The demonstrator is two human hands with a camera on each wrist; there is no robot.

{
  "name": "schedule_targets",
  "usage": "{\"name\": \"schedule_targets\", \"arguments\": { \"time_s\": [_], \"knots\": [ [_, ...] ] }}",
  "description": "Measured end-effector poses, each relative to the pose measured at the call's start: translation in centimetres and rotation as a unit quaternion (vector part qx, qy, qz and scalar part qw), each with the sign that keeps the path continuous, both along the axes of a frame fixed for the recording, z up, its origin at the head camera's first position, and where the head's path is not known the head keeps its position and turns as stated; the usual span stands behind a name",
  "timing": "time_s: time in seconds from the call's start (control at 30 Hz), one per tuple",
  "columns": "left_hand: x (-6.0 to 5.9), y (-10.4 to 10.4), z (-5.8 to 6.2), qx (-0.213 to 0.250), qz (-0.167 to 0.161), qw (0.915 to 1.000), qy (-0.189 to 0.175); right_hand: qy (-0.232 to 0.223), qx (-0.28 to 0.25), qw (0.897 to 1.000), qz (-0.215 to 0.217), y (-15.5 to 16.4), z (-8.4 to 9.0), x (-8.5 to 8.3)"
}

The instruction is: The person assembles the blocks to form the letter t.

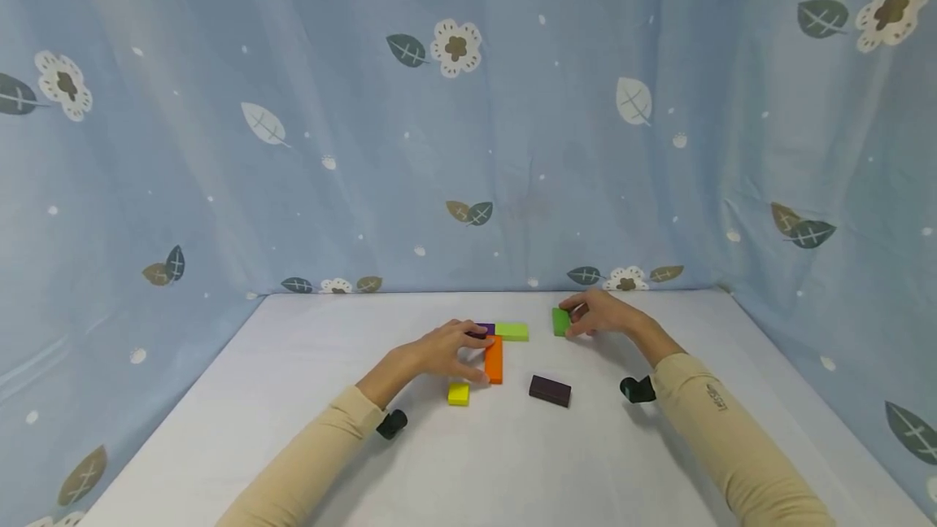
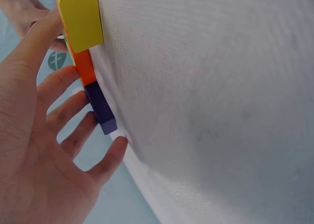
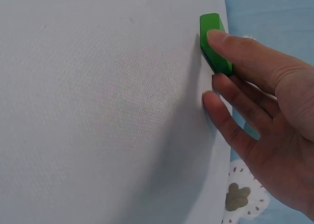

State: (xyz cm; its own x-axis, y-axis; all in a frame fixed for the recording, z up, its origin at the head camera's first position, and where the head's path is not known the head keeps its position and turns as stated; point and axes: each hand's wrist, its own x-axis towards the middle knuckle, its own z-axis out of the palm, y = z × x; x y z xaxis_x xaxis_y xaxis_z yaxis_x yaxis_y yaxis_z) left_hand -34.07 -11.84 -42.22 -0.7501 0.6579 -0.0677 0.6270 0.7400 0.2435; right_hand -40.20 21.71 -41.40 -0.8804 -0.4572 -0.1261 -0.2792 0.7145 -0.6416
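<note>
Green block is pinched by the right hand, apparently for repositioning, while the orange block is steadied by the left hand's relaxed, straight fingers.

Soft, even light is falling from overhead, keeping the whole scene bright without glare. Faint shadows are pooling under the sleeves on the white table, toward six o'clock. The head view is bowing at its edges, the curtain stretching at nine and three o'clock. In the left wrist view the left hand is sitting slightly soft at eight o'clock, while the cloth weave is reading sharp in both wrist views.
</note>
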Motion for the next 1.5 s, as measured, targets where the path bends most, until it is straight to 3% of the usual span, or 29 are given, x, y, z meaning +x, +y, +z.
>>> {"name": "schedule_targets", "arguments": {
  "time_s": [0.37,0.93,1.5],
  "knots": [
    [-0.1,-0.1,0.0,-0.002,0.002,1.0,0.002,-0.008,-0.018,1.0,0.004,-0.3,0.2,0.1],
    [0.4,0.0,0.0,0.006,0.004,1.0,-0.002,0.035,-0.008,0.999,0.007,0.0,-0.4,0.1],
    [0.0,-0.1,-0.5,0.008,0.004,1.0,-0.002,0.068,-0.02,0.997,-0.002,-0.3,-0.7,-0.1]
  ]
}}
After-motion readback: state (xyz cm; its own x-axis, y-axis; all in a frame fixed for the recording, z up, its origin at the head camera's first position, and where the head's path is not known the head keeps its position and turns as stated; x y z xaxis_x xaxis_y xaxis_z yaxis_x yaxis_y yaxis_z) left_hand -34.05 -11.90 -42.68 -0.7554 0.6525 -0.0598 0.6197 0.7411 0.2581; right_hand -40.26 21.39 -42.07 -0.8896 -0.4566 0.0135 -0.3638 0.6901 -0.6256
